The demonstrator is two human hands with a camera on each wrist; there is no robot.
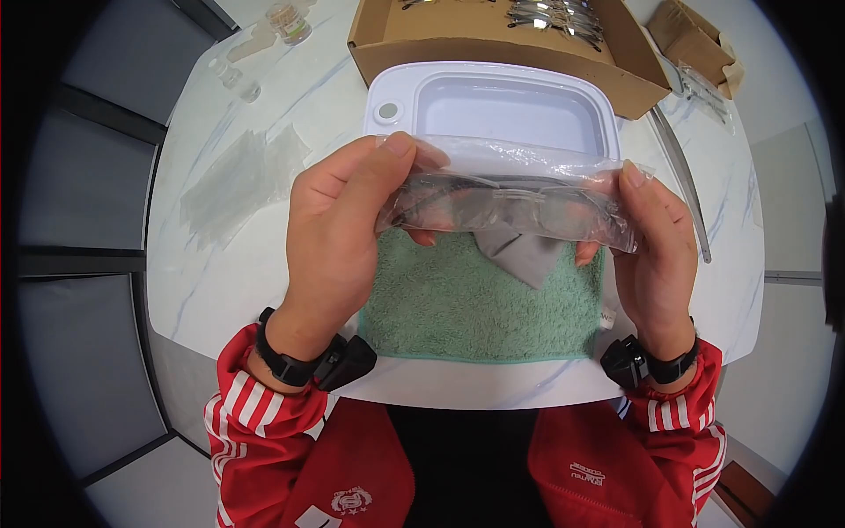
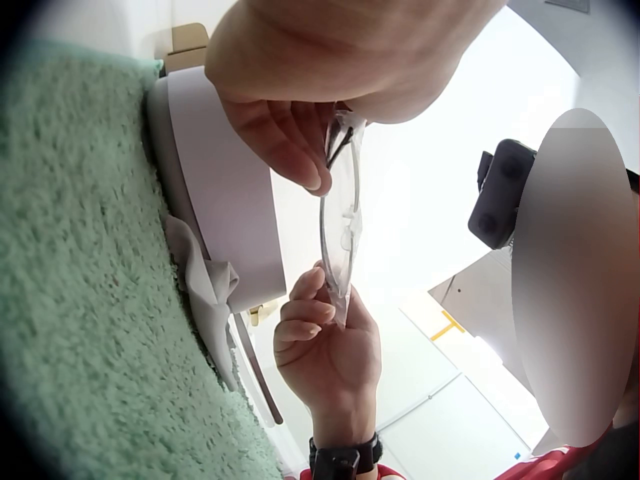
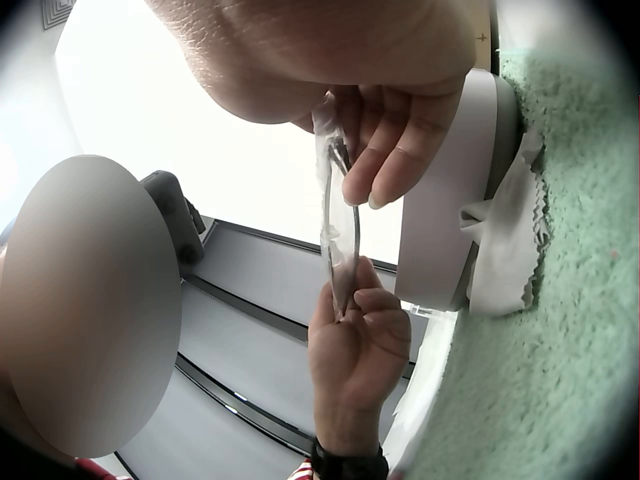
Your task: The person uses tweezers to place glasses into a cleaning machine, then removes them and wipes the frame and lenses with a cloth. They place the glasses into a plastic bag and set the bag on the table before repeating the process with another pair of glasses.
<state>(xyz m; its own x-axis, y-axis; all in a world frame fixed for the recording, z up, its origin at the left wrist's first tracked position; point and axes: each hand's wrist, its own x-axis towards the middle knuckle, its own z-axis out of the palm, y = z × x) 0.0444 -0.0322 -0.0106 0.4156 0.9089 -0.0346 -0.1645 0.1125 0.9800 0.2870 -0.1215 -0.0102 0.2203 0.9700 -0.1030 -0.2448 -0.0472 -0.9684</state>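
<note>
A pair of glasses [image 1: 510, 208] lies inside a clear plastic bag [image 1: 528, 162], stretched level above the green towel. The left hand [image 1: 339, 216] pinches the bag's left end between thumb and fingers; the right hand [image 1: 656, 238] pinches its right end. Seen from the side in the left wrist view, the bagged glasses [image 2: 342, 215] run between the left hand [image 2: 330, 70] and the right hand [image 2: 335, 365]. In the right wrist view the right hand [image 3: 350, 80] holds the near end of the bag. Some fingertips are behind the bag.
A grey cloth [image 1: 525, 257] lies on the green towel [image 1: 475, 308]. Behind are a white basin [image 1: 400, 88] and a cardboard box [image 1: 396, 44] with several glasses. Plastic bags [image 1: 233, 189] lie at left, near small bottles [image 1: 289, 25]. A metal strip [image 1: 687, 180] and a smaller carton [image 1: 691, 40] are at right.
</note>
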